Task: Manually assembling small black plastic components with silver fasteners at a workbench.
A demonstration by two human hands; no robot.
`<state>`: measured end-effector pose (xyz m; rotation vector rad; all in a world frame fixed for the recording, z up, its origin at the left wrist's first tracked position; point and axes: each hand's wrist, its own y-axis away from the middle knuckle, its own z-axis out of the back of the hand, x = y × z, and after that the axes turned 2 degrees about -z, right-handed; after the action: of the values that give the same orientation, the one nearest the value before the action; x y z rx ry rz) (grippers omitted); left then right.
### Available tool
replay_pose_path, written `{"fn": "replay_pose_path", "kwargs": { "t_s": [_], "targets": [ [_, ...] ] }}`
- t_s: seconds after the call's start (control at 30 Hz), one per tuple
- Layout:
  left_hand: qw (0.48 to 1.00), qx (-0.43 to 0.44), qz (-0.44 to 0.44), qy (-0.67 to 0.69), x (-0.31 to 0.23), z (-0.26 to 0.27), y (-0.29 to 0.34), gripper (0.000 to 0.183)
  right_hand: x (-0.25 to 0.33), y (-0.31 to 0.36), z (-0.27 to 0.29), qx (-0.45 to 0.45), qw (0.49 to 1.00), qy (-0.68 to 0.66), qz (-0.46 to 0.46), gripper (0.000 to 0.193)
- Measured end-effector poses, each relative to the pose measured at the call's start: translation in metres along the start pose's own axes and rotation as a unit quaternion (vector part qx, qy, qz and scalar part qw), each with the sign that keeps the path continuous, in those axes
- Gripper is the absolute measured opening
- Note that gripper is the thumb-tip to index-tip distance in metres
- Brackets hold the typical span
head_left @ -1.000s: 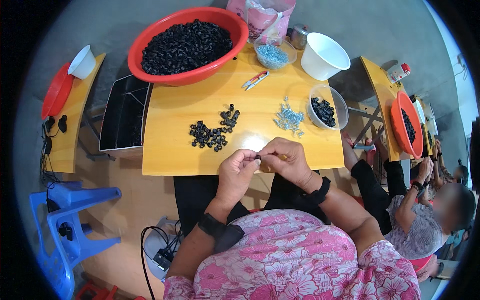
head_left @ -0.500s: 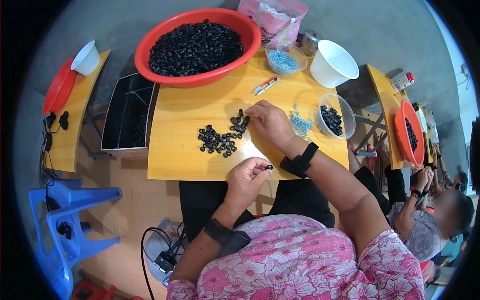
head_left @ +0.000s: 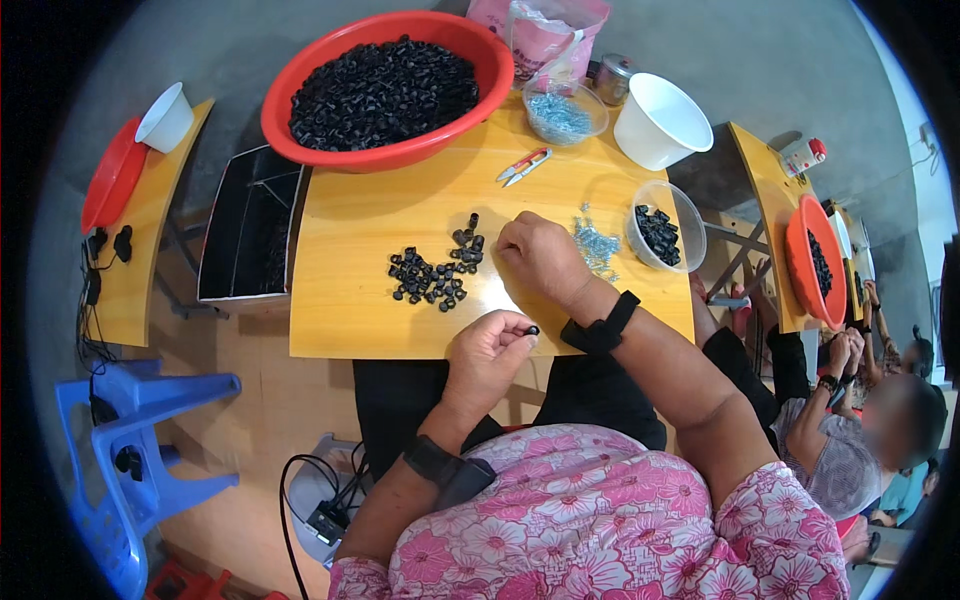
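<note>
Dozens of black pieces (head_left: pixel 428 279) lay loose toward the left of the table (head_left: pixel 340 325), tumbled every which way, sharing no direction. Just beyond them to the right sat a smaller cluster (head_left: pixel 468 245), its farthest piece lying lengthwise, long axis running roughly away from the person.

Next along, the left hand (head_left: pixel 487 355), and it had its catch: one black part (head_left: pixel 532 330), pinched between thumb and fingertips, over the table near its front edge. That part poked out to the right with a bright glint on it; too little showed to call its long axis.

Then the right hand (head_left: pixel 548 258), and what a switch! A second earlier both hands had met over one dark part; half a second on, its fingertips were right by the smaller cluster; now it had eased slightly back, fingers curled under, and whether they gripped anything couldn't be told. So the work, it seemed, had split: one hand holding, the other out among the supplies.

Farther right, silvery bits (head_left: pixel 597 248) lay just beside that hand, and a clear tub (head_left: pixel 691 222) held more black pieces.
</note>
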<state>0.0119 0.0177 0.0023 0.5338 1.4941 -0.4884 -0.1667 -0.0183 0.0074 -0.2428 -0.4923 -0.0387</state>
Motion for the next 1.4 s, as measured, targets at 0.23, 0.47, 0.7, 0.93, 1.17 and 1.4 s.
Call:
{"fn": "replay_pose_path", "kwargs": {
  "t_s": [0.23, 0.47, 0.7, 0.93, 1.17, 1.4],
  "targets": [
    [0.999, 0.020, 0.026, 0.027, 0.009, -0.001, 0.000, 0.012, -0.005, 0.029, 0.004, -0.039, 0.996, -0.078, -0.021, 0.009],
    [0.998, 0.008, 0.033, 0.054, 0.017, -0.004, -0.002, 0.011, -0.005, 0.055, 0.023, 0.015, 0.924, -0.356, -0.138, 0.011],
    [0.998, -0.017, 0.027, 0.054, 0.013, -0.006, -0.002, 0.013, 0.001, 0.083, 0.034, 0.093, 0.829, -0.515, -0.199, 0.013],
    [0.998, -0.014, 0.025, 0.051, 0.012, -0.006, -0.003, 0.013, 0.003, 0.095, 0.022, 0.104, 0.775, -0.579, -0.232, 0.017],
    [0.998, -0.014, 0.017, 0.052, 0.008, -0.007, -0.002, 0.012, 0.004, 0.096, 0.017, 0.097, 0.787, -0.562, -0.236, 0.016],
    [0.999, -0.008, 0.020, 0.037, 0.011, -0.005, -0.003, 0.011, 0.001, 0.094, 0.018, 0.090, 0.839, -0.506, -0.178, 0.015]
  ]
}}
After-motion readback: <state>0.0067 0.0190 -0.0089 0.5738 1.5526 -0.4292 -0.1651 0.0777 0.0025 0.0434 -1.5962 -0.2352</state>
